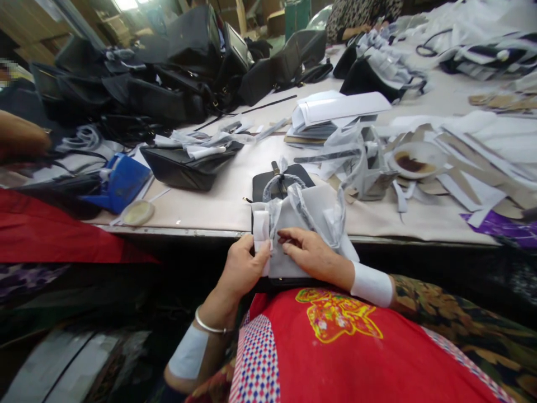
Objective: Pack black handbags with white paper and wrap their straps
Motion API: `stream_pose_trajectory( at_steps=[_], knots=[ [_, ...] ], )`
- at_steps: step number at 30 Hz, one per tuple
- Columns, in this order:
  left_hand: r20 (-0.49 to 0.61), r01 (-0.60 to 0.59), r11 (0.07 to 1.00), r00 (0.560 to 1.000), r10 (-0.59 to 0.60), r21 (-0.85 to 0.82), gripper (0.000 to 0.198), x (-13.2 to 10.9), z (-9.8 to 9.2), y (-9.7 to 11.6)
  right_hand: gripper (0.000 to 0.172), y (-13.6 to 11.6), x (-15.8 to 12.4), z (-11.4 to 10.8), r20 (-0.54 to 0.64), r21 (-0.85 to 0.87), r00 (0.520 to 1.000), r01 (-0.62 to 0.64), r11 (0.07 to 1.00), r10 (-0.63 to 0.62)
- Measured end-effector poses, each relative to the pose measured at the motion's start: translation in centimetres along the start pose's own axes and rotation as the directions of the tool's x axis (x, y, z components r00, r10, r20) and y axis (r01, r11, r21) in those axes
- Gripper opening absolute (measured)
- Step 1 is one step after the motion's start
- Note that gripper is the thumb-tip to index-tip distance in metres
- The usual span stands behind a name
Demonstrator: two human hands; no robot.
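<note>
Black bags (195, 42) crowd the worktop (201, 207); left hand (243, 263) pinches a strip (261, 225); right hand (316, 254), grip unclear; covering the grey bag (316, 201) seems underway, next needing steady smoothing.

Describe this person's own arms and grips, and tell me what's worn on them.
The left grip is ungloved, with a thin silver-coloured bangle at the wrist and a white patch on the forearm. The right grip is ungloved too; a white band covers the wrist, below a dark sleeve with a green-and-brown leafy pattern.
</note>
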State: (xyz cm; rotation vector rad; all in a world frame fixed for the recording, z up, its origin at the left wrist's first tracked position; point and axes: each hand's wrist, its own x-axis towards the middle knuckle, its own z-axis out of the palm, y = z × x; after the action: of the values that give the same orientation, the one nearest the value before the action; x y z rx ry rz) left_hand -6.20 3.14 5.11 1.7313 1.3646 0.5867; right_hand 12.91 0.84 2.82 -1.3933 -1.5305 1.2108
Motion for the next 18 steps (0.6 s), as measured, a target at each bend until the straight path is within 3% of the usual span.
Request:
stream_pose_trajectory(
  at_steps=[2, 4, 6, 8, 10, 11, 13, 15, 16, 18],
  knots=[
    [0.131, 0.113, 0.925, 0.989, -0.069, -0.362, 0.031, 0.0, -0.4, -0.4, 0.034, 0.0, 0.0, -0.2, 0.019, 0.055, 0.997, -0.074, 0.996, 0.073],
    [0.216, 0.214, 0.771, 0.971, -0.102, -0.600, 0.034, 0.1, -0.5, -1.3, 0.032, -0.2, 0.1, -0.3, 0.143, 0.191, 0.983, -0.145, 0.971, 0.119],
    [0.264, 0.279, 0.665, 0.956, -0.126, -0.693, 0.041, 0.4, -0.2, -2.3, 0.031, -0.3, 0.2, -0.2, 0.255, 0.370, 0.955, -0.242, 0.897, 0.153],
    [0.294, 0.325, 0.658, 0.942, -0.162, -0.679, 0.047, 0.7, 0.2, -3.3, 0.030, -0.3, 0.3, 0.0, 0.273, 0.476, 0.941, -0.311, 0.823, 0.198],
    [0.258, 0.342, 0.746, 0.938, -0.233, -0.572, 0.047, 0.9, 0.4, -3.8, 0.025, -0.2, 0.3, 0.0, 0.195, 0.435, 0.949, -0.311, 0.845, 0.248],
    [0.184, 0.321, 0.821, 0.947, -0.264, -0.473, 0.045, 0.9, 0.4, -3.8, 0.022, -0.1, 0.2, 0.0, 0.121, 0.343, 0.960, -0.279, 0.897, 0.252],
    [-0.086, 0.183, 0.965, 0.976, -0.202, -0.188, 0.039, 0.7, 0.3, -3.6, 0.018, 0.1, 0.1, -0.2, -0.022, 0.046, 0.982, -0.187, 0.981, 0.188],
    [-0.311, -0.034, 0.987, 0.947, 0.082, 0.156, 0.036, 0.4, 0.3, -3.0, 0.018, 0.1, 0.0, -0.3, -0.068, -0.263, 0.994, -0.104, 0.959, 0.089],
    [-0.321, -0.145, 0.941, 0.915, 0.245, 0.304, 0.038, 0.3, 0.3, -2.6, 0.021, 0.1, 0.0, -0.3, -0.054, -0.371, 0.997, -0.078, 0.925, 0.063],
    [-0.131, -0.353, 0.787, 0.871, 0.474, 0.506, 0.046, 0.3, 0.7, -2.1, 0.026, -0.1, -0.1, -0.2, -0.005, -0.490, 0.999, -0.048, 0.870, 0.052]
  ],
)
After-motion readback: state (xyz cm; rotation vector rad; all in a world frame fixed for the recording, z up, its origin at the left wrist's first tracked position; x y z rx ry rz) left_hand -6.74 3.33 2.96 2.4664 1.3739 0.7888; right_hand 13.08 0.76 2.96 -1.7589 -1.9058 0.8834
